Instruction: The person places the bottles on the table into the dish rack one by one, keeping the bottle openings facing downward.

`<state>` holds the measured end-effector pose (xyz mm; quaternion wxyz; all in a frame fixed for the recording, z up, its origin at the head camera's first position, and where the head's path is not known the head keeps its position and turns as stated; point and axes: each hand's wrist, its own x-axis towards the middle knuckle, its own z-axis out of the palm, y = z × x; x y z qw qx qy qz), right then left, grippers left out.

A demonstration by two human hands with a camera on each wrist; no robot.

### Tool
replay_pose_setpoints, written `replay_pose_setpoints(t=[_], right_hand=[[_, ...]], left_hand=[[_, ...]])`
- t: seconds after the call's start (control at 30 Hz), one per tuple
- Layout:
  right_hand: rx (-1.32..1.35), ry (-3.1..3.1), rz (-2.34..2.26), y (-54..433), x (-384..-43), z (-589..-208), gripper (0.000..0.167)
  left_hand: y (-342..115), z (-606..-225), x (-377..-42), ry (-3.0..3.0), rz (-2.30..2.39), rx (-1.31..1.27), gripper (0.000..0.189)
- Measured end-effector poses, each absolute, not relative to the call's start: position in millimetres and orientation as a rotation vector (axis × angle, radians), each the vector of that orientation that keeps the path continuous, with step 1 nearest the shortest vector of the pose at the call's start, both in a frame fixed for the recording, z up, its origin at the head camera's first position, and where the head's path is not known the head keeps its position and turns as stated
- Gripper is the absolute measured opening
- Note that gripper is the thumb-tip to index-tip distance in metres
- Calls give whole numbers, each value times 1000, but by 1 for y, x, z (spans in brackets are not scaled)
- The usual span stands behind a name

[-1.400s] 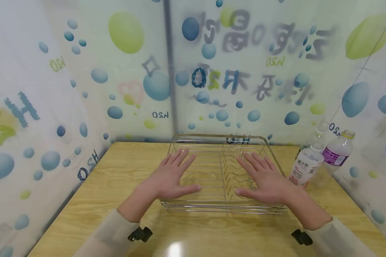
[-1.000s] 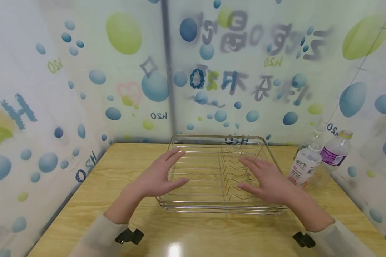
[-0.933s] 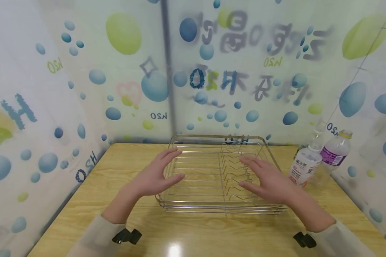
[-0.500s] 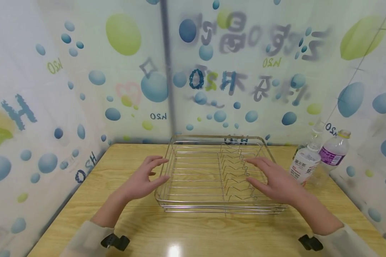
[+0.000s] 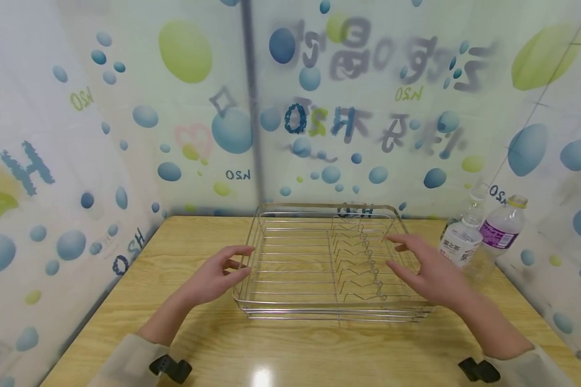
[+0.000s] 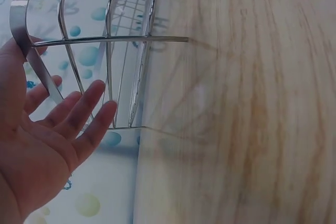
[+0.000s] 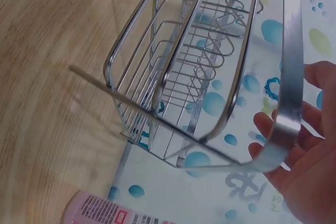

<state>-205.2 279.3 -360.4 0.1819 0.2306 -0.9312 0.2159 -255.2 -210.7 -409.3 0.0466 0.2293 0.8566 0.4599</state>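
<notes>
A silver wire dish rack [image 5: 329, 306] sits on the wooden table, with zigzag plate dividers along its right part. My left hand [image 5: 213, 279] is at its left side, fingers loosely bent. In the left wrist view the thumb lies by the flat metal rim [image 6: 19, 22], while the other fingers spread close to the side wires. Over the right side of the rack is my right hand [image 5: 428, 274], thumb and fingers apart. The right wrist view has its relaxed fingers around the rim [image 7: 292, 66] without a firm grip; contact there cannot be told.
Right of the rack stand a bottle with a white label [image 5: 460, 244], a bottle with a purple label [image 5: 500, 235] and a clear bottle [image 5: 477, 204] partly hidden behind them. A patterned curtain [image 5: 213, 188] borders the table [image 5: 290, 349] at the back and sides.
From above the rack, my hands have moved apart: the left one to the left rim, the right one to the right side. Their spread fingers have bent slightly. The rack has stayed put.
</notes>
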Motion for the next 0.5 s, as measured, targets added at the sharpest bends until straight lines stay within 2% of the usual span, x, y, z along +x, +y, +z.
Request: replay_pose_setpoints(t=[0.23, 0.5], right_hand=[[610, -2494, 674, 300, -207, -363, 52], [423, -2342, 801, 332, -202, -363, 42]], left_hand=[[-211, -415, -257, 2494, 1538, 665, 56], [-208, -416, -257, 2418, 1631, 662, 56]])
